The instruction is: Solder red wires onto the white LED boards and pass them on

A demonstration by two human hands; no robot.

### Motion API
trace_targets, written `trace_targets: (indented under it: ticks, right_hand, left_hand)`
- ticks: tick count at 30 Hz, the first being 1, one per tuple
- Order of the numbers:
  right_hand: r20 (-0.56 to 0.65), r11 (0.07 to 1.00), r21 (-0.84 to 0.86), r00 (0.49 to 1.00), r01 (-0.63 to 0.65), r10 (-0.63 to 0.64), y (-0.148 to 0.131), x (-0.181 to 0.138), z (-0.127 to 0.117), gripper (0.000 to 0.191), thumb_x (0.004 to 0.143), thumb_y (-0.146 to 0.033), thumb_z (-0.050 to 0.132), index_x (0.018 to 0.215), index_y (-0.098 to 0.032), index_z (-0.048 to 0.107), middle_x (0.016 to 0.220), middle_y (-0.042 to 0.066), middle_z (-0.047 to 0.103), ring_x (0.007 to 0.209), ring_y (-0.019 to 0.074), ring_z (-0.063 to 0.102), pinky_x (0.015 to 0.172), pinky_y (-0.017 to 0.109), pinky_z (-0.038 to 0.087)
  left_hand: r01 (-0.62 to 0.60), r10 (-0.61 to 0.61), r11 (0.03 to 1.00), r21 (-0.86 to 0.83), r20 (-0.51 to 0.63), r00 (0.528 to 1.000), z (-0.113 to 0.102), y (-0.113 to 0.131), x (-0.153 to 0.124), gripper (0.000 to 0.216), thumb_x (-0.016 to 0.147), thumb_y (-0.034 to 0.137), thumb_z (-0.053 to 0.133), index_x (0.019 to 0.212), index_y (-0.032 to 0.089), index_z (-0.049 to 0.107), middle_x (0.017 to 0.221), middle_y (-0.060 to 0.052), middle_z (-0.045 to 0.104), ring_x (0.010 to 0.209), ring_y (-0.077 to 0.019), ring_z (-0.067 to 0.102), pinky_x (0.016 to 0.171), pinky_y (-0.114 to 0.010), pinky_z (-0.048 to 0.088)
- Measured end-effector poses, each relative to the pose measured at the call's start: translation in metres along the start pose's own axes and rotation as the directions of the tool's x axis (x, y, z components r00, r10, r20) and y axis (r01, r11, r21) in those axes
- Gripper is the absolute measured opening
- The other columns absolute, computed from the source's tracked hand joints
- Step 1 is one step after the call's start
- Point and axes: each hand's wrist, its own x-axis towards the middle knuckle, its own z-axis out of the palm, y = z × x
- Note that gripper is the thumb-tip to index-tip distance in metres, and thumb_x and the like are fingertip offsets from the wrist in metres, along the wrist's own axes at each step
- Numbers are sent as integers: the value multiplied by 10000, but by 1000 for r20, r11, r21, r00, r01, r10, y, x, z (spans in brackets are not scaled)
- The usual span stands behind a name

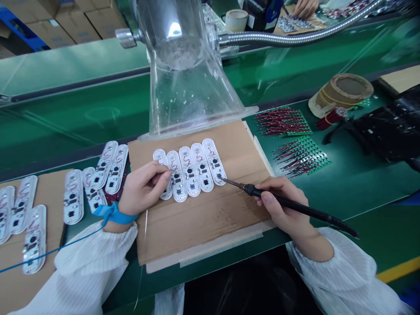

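Several white oblong circuit boards [190, 170] lie side by side on a cardboard sheet [210, 218]. My right hand [282, 203] is closed round a black soldering iron [295, 205], and its tip touches the lower end of the rightmost board [215, 162]. My left hand [144, 186] is pinched at the leftmost boards, holding a thin solder wire [145, 223] that trails down toward me. A blue wrist strap [114, 214] sits on my left wrist.
A clear plastic fume hood [187, 74] on a flexible metal hose [295, 37] stands just behind the boards. More white boards [74, 197] lie at the left. Green panels with red wires [295, 153], tape rolls [341, 92] and another person's hand [305, 8] are at right and back.
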Motion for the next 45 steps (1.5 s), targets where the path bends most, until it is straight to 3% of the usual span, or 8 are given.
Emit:
trace_targets:
  ticks: [23, 29, 34, 45]
  right_hand:
    - [-5, 1000, -9, 1000, 8, -8, 0, -1, 0, 87, 1102, -341, 758, 1140, -263, 773, 930, 23, 827, 638, 144, 767, 596, 234, 631]
    - [-84, 997, 68, 996, -34, 40, 6, -12, -2, 121, 1096, -366, 766, 1158, -263, 779, 954, 42, 799, 653, 178, 740, 580, 297, 625]
    - [-82, 993, 88, 993, -82, 90, 7, -12, -1, 178, 1095, -440, 763, 1145, -269, 770, 909, 41, 776, 630, 186, 714, 565, 319, 613]
    - [-90, 987, 159, 995, -32, 47, 4, -8, 0, 131, 1118, -379, 737, 1171, -261, 749, 877, 19, 739, 622, 159, 703, 554, 281, 585]
  left_hand:
    - [16, -16, 1000, -12, -1, 1000, 0, 3, 2, 143, 1029, 144, 646, 908, 213, 682, 657, 70, 516, 522, -89, 444, 510, -239, 340]
    - [54, -54, 998, 9, -1, 999, 0, 3, 1, 154, 1026, 192, 642, 884, 217, 692, 645, 53, 557, 520, -105, 468, 521, -259, 367]
    - [59, -59, 998, 5, 0, 998, 0, 3, 1, 159, 1035, 202, 638, 885, 220, 686, 658, 50, 560, 528, -105, 469, 522, -259, 361]
    - [32, -32, 999, -16, -12, 999, -1, 3, 1, 152, 1041, 164, 636, 906, 220, 676, 677, 55, 544, 542, -102, 462, 531, -259, 357]
